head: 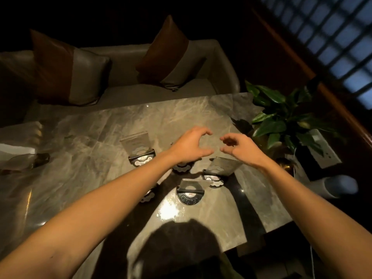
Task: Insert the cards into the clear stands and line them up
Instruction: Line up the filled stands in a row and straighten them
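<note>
**Q:** ok so where's everything sitting from your seat?

**Me:** Nearest me on the marble table [84, 178], roughly dead centre, is one clear stand [190, 190] on a dark round base, upright. Just past it at about 1 o'clock there's a second stand [219, 170], tilted a bit, right below my right wrist. At 9 o'clock from the near one, a base [148, 196] pokes out from under my left forearm, mostly hidden. Another base [182, 168] sits under my left wrist, can't see much of it. Furthest stand [138, 148] is at 11 o'clock, left of my left hand.

**Q:** and your hands?

**Me:** Both up above the table, beyond the stands. Left hand [191, 146] curled in a C, thumb and fingers apart, nothing in it. Right hand [237, 147] same deal, loosely curled, empty. Fingertips nearly facing each other, not touching.

**Q:** beyond that?

**Me:** Potted plant [281, 121] at 2 o'clock off the table's corner, sofa [201, 57] with two cushions at 12.
</note>
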Motion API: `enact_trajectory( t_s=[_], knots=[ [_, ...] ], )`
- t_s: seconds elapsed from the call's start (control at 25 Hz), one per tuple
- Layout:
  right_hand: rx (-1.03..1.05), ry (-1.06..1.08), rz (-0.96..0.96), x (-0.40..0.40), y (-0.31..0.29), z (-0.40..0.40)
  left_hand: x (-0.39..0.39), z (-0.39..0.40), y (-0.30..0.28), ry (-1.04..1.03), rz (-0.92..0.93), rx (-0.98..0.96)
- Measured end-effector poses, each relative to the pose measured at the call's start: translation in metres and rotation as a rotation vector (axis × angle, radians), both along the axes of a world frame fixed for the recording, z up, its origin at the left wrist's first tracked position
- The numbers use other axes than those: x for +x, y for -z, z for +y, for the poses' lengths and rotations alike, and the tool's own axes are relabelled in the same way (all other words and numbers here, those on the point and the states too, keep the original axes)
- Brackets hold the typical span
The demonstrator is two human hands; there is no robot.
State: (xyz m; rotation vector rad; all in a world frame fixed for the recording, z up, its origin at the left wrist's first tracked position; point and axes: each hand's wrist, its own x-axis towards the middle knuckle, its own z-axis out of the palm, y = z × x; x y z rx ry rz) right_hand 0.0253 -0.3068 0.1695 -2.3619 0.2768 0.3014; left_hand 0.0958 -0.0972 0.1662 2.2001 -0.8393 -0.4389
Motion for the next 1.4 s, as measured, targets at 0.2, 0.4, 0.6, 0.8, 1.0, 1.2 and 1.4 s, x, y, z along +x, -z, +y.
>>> enact_trajectory(
  t_s=[0.2,0.4,0.6,0.8,1.0,1.2,1.4],
  knots=[
    [-0.108,-0.109,0.201,-0.031,0.029,-0.04,-0.01,-0.039,0.014,0.076,0.067,0.121],
    [-0.023,-0.122,0.136,-0.04,0.047,-0.054,-0.024,-0.065,0.04,0.108,0.137,0.301],
    [0.074,-0.147,0.051,-0.044,0.06,-0.062,-0.032,-0.072,0.05,-0.065,0.113,0.265],
    [0.035,-0.153,0.013,-0.03,0.047,-0.066,-0.032,-0.069,0.045,-0.165,0.124,0.166],
    [-0.019,-0.154,-0.051,-0.003,0.004,-0.076,0.0,-0.077,0.013,-0.169,0.073,0.034],
    [-0.084,-0.176,-0.192,0.057,-0.067,-0.091,0.053,-0.091,-0.039,-0.306,0.072,-0.245],
    [-0.039,-0.214,-0.257,0.134,-0.113,-0.122,0.118,-0.113,-0.073,-0.47,0.048,-0.402]
  ],
)
